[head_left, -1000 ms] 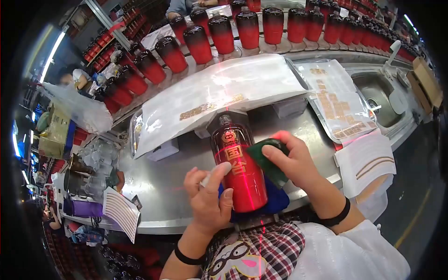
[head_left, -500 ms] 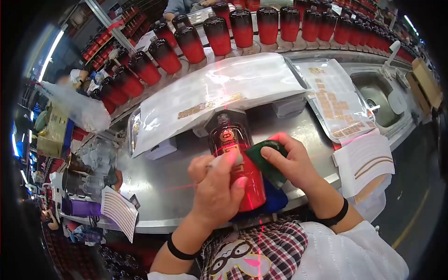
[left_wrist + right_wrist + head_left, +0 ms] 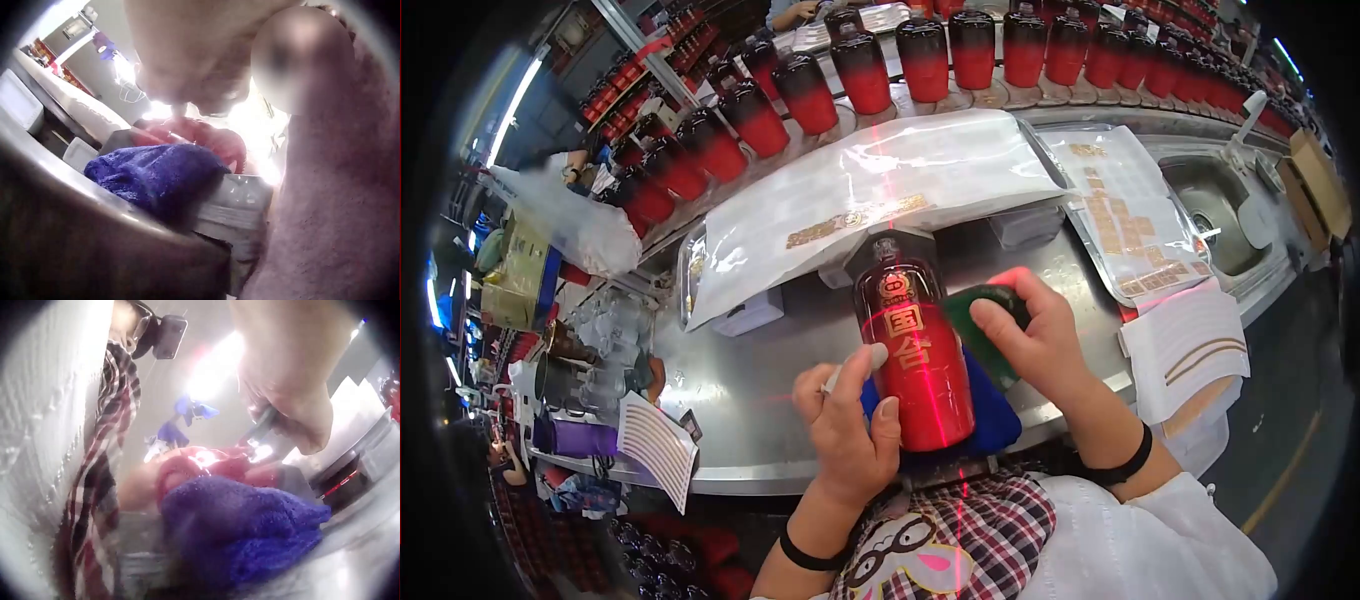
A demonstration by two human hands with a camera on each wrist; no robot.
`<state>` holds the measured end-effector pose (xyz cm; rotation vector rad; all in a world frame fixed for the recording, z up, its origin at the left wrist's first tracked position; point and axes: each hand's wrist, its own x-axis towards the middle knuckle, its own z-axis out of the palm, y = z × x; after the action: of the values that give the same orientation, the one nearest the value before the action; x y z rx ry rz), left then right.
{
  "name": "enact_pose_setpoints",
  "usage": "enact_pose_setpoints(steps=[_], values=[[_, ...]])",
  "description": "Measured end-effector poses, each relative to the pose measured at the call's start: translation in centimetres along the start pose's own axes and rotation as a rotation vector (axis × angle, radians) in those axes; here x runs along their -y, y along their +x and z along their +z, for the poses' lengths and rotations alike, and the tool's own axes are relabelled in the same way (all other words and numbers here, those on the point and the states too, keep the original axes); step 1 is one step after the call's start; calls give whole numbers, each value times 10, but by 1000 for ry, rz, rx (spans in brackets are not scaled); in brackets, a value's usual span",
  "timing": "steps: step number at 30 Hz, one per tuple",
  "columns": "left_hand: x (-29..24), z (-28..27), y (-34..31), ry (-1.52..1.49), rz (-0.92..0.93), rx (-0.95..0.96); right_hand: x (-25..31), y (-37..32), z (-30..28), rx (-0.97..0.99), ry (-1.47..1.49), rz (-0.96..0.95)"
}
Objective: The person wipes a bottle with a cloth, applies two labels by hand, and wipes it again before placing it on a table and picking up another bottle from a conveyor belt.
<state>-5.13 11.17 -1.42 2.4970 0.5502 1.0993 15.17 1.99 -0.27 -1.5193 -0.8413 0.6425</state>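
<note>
The red bottle (image 3: 930,400) is laid on a blue cloth (image 3: 997,420); a white tool (image 3: 840,378) is pinched in the left hand (image 3: 850,430), and a green pad (image 3: 1000,362) is gripped in the right hand (image 3: 1050,350). Smoothing of the gold decal (image 3: 907,345) seems underway; even strokes are needed next.

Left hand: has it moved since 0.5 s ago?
Yes. The left hand has drawn back down and left off the red bottle, toward the table edge, uncovering the gold characters it covered; only its fingertip touches the bottle.

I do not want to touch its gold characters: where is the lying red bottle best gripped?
Probably across its lower body near the base, fingers from both flanks. The red bottle lies on the blue cloth, neck away, gold characters facing up, so the flanks are bare.
</note>
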Motion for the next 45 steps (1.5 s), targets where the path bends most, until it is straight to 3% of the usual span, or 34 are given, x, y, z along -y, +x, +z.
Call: enact_pose_setpoints(steps=[1, 4, 6, 7, 10, 14, 23, 32, 45], values=[[-2, -4, 2, 8, 16, 20, 5, -2, 5, 26, 86, -51], [-9, -8, 18, 149, 111, 120, 9, 2, 13, 91, -67, -155], [-6, -11, 23, 219, 150, 149, -1, 12, 11, -73, -125, -236], [-1, -12, 20, 221, 149, 134, 2, 12, 2, -80, -131, -84], [-2, -13, 29, 242, 178, 155, 6, 16, 12, -30, 117, -138], [4, -4, 39, 239, 168, 156, 0, 30, 20, 42, 12, -129], [12, 8, 32, -68, 16, 74, -21, 23, 8, 111, 203, 133], [3, 0, 68, 239, 345, 240, -26, 22, 9, 63, 196, 55], [16, 3, 29, 99, 31, 38, -26, 22, 7, 66, 150, 56]])
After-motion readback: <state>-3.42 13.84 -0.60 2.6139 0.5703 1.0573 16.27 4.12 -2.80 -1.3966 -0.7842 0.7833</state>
